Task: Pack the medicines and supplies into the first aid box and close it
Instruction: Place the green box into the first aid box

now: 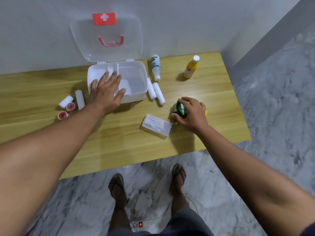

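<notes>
Fingers of the right hand [191, 114] gripped a green box [180, 109]; the left hand [106, 92] lay spread (palm down) over the open first aid box [136, 79].

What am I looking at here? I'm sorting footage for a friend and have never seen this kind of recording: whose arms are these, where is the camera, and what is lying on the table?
No machine is involved. A person wears one wide-angle camera on the head, looking down, so you see their own arms and feet.

On the wooden table stands a white first aid box, its clear lid open against the wall. The left hand lies flat, open, over the box's front edge. The right hand has its grip closed on a small green item; its label is too blurred to read.

Still outside the box: white rolls on both sides of it, two small pink-red items, a clear case, a white bottle lying down and a yellow bottle standing.
</notes>
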